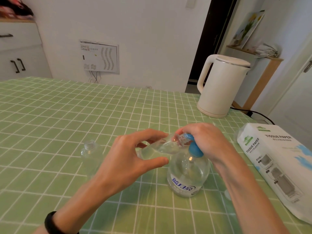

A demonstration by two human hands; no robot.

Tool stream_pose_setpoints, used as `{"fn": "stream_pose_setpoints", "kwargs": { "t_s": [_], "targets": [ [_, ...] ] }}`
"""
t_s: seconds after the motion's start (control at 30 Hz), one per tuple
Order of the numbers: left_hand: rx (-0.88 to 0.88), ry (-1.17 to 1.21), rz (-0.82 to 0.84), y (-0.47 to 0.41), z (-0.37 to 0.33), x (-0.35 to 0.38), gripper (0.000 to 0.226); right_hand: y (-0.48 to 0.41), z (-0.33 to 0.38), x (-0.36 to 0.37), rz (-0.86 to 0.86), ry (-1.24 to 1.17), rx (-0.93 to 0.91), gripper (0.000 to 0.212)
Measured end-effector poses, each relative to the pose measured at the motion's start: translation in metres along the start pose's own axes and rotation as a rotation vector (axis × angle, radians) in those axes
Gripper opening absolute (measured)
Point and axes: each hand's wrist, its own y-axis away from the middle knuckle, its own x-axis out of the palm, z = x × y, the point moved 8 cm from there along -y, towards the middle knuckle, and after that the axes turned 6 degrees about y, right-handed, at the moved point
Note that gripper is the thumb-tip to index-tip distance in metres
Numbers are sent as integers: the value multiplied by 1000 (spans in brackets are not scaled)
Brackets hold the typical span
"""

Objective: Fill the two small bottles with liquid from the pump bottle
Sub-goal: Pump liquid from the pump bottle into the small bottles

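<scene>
A clear pump bottle (187,179) with a blue pump head (194,147) stands on the green checked tablecloth, partly filled with clear liquid. My right hand (204,141) lies curled over the pump head from above. My left hand (133,157) pinches a small clear bottle (162,146) between thumb and fingers, tilted on its side with its open neck against the blue nozzle. There is clear liquid in its lower part. A second small clear bottle (91,156) stands upright on the cloth to the left, apart from both hands.
A white electric kettle (221,86) stands at the back right with its black cord (256,114) trailing right. A pack of tissue paper (276,162) lies at the right edge. The green tablecloth (67,115) spreads to the left and behind.
</scene>
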Motion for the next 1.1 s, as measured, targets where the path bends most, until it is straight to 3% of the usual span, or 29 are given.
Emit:
{"fn": "stream_pose_setpoints", "kwargs": {
  "t_s": [0.07, 0.23, 0.53, 0.87, 1.1],
  "targets": [
    [-5, -7, 0, 0, 0, 0, 50, 2, 7, -4, -56, 65, -68, 31],
    [-8, -35, -22, -1, 1, -3, 49, 3, 5, -14, -134, -54, -47, 32],
    [2, -11, -15, -1, -1, -1, 47, 1, 6, -1, -14, -88, -61, 35],
    [-8, -19, -14, 0, -1, -3, 48, 5, 8, -11, -121, -75, -62, 30],
    [-9, -17, -3, -1, 2, 0, 47, 4, 5, -4, -38, -166, -35, 29]
  ]
}}
